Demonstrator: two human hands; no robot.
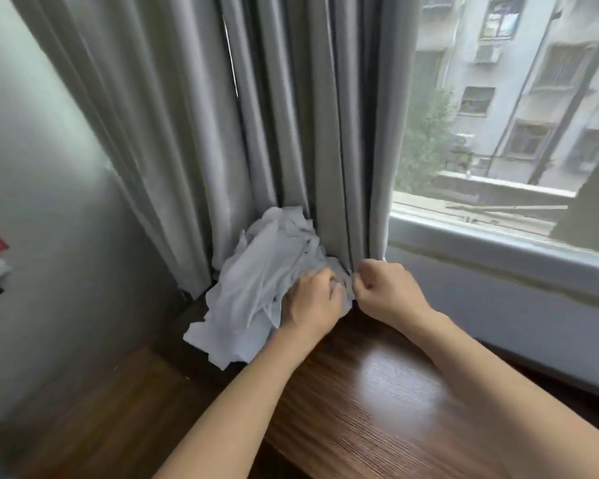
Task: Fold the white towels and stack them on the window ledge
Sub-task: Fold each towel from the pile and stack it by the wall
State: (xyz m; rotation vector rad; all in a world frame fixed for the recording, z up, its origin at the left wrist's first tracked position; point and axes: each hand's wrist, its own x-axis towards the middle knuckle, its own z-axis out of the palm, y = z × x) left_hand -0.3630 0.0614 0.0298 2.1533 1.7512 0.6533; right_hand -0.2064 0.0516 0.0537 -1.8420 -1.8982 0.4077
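Bare forearms are extended from the near edge across the dark wood window ledge [377,392] toward its far left corner.

Item: white towels [256,288], unfolded, kept as one crumpled heap in that corner, pressed against the foot of the grey curtain [291,115]; one flap is draped past the ledge's left edge. No folded stack is seen yet.

Item: left hand [312,299], laid on the heap's right side, fingers [329,276] curled into the cloth, apparently gathering a towel edge.

Item: right hand [384,288], just beside the left, at the curtain hem; its fingers are curled tight, seemingly pinching the same towel edge, though the contact is partly hidden. The paired grip is judged a preparation for drawing one towel out to be spread.

Open room: bare ledge to the right, along the window [505,115] wall, is available for spreading and stacking. The curtain crowds the heap from behind; the hem could be caught with the towel.
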